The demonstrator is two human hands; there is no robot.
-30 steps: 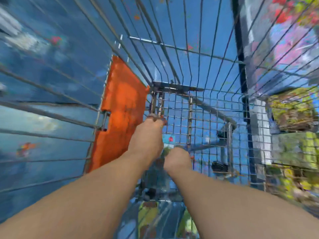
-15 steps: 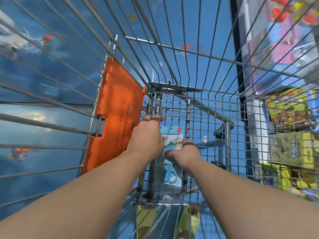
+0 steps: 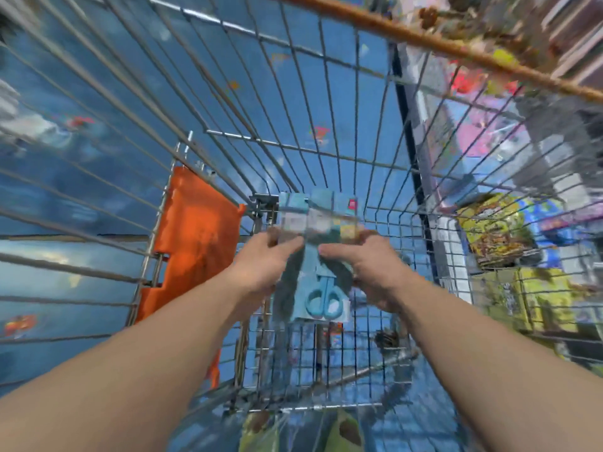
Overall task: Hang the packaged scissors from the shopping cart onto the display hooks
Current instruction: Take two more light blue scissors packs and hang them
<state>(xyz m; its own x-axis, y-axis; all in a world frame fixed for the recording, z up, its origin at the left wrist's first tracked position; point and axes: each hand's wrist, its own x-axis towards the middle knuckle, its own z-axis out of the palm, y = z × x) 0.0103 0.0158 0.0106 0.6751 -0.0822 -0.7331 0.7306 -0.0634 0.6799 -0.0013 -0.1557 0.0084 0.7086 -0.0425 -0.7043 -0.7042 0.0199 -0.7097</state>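
Observation:
A stack of packaged scissors (image 3: 321, 256) with light blue cards and blue handles is held up inside the wire shopping cart (image 3: 326, 158). My left hand (image 3: 264, 265) grips its left edge and my right hand (image 3: 368, 269) grips its right edge, thumbs on the front. One pair of blue scissor handles shows near the bottom of the pack. No display hooks are in sight.
An orange plastic flap (image 3: 192, 243) hangs on the cart's left inner wall. An orange cart handle bar (image 3: 456, 47) crosses the top right. Shelves with yellow and pink packaged goods (image 3: 499, 233) stand to the right beyond the wire. The floor is blue.
Both hands have lifted the scissor packs up from the cart's bottom, and they now sit higher and closer to me. The view has tilted upward.

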